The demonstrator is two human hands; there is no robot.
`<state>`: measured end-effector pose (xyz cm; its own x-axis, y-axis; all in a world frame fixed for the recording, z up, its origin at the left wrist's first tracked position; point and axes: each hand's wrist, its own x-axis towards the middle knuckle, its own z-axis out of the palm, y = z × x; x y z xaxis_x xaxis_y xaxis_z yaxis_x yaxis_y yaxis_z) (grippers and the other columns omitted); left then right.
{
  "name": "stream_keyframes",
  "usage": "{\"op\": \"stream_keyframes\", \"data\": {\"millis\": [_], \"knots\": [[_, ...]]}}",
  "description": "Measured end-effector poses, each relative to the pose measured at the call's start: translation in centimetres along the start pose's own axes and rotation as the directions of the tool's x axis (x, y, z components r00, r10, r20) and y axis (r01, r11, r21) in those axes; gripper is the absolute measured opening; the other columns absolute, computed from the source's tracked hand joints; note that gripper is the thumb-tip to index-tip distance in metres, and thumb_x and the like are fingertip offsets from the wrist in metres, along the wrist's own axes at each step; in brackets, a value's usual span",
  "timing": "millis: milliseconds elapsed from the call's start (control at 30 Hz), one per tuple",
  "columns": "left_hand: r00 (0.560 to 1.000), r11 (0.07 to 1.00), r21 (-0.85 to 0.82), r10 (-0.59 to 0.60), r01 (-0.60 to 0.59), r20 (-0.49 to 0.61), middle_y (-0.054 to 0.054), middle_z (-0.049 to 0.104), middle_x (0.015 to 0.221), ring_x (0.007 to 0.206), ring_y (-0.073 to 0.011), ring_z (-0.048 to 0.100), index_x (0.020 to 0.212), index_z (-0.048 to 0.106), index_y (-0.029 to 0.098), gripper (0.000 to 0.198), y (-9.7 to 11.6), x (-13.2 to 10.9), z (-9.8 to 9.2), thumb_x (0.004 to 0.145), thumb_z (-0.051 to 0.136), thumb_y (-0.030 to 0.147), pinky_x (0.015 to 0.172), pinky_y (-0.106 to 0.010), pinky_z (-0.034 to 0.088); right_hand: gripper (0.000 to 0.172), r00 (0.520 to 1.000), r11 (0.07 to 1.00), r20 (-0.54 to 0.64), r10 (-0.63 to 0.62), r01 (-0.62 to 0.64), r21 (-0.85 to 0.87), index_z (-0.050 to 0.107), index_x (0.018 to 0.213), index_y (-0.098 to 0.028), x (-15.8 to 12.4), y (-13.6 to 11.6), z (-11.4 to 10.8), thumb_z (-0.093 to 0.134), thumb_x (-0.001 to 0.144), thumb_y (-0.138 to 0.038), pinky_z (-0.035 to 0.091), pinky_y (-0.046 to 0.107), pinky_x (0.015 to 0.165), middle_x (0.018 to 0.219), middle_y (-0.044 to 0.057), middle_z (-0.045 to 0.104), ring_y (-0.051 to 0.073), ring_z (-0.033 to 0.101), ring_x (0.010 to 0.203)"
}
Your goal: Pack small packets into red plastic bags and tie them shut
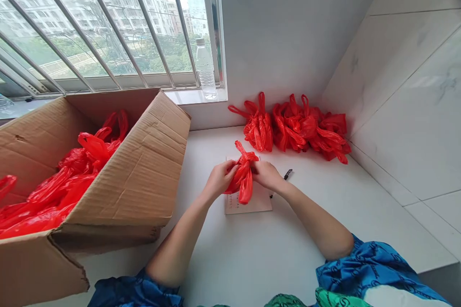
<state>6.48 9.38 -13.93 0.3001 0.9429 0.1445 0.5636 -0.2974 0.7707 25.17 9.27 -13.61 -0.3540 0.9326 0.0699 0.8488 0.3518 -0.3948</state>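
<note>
Between both hands hangs a red plastic bag [245,180], bunched and knotted at its top with a loop sticking up. My left hand [224,177] pinches its left side, and my right hand [265,173] grips it from the right; some fingertips are hidden behind the plastic. What the bag contains cannot be seen. Below it on the white tabletop lies a notepad [257,205] with rows of small writing, partly covered by the bag. A black pen [287,174] lies beside the pad, partly behind my right wrist.
An open cardboard box [144,163] at the left holds several red bags [82,168]. More tied red bags [298,124] are heaped against the back wall. A clear water bottle [205,69] stands on the windowsill [198,97]. A tiled wall [406,100] bounds the right side.
</note>
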Motion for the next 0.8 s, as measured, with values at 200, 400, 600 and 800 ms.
{"op": "stream_keyframes", "data": {"millis": [200,400,600,800], "knots": [[0.988,0.976,-0.216,-0.047,0.014,-0.147,-0.003,0.071,0.083,0.074,-0.016,0.062,0.091,0.067,0.016,0.038,-1.2,0.9,-1.4,0.09,0.052,0.052,0.065,-0.024,0.047,0.012,0.999,0.984,0.027,-0.04,0.034,0.174,0.066,0.085,-0.025,-0.8,2.5,-3.5,0.057,0.089,-0.032,0.041,0.023,0.062,0.082,-0.004,0.072,0.015,0.065,0.074],[0.989,0.989,-0.148,-0.047,0.025,-0.143,-0.004,0.073,0.088,0.081,-0.0179,0.065,0.093,0.069,0.019,0.028,-2.7,1.0,-1.8,0.092,0.048,0.038,0.075,-0.028,0.05,0.012,0.975,0.99,0.175,0.134,-0.124,-0.065,0.064,0.067,-0.023,-1.3,3.4,-4.1,0.065,0.079,-0.023,0.031,0.023,0.052,0.067,-0.004,0.066,0.014,0.06,0.064],[0.981,0.995,-0.084,-0.066,0.051,-0.185,-0.008,0.066,0.122,0.104,-0.0198,0.065,0.128,0.057,0.022,0.042,-2.8,1.0,-2.1,0.089,0.044,0.018,0.088,-0.034,0.052,0.01,0.977,0.983,0.126,0.17,-0.158,-0.096,0.068,0.072,-0.022,-1.5,3.0,-4.3,0.066,0.081,-0.026,0.037,0.024,0.056,0.071,-0.001,0.068,0.016,0.064,0.068],[0.978,0.988,0.113,0.122,-0.104,-0.171,-0.011,0.053,0.142,0.13,-0.0239,0.052,0.133,0.054,0.022,0.039,-0.5,0.3,0.6,0.099,0.04,0.036,0.106,-0.042,0.045,0.039,0.962,0.999,-0.27,0.039,-0.042,-0.005,0.059,0.126,-0.018,-0.2,1.6,-1.7,0.042,0.099,-0.04,0.048,0.034,0.094,0.127,0.011,0.064,0.023,0.06,0.115]]}}
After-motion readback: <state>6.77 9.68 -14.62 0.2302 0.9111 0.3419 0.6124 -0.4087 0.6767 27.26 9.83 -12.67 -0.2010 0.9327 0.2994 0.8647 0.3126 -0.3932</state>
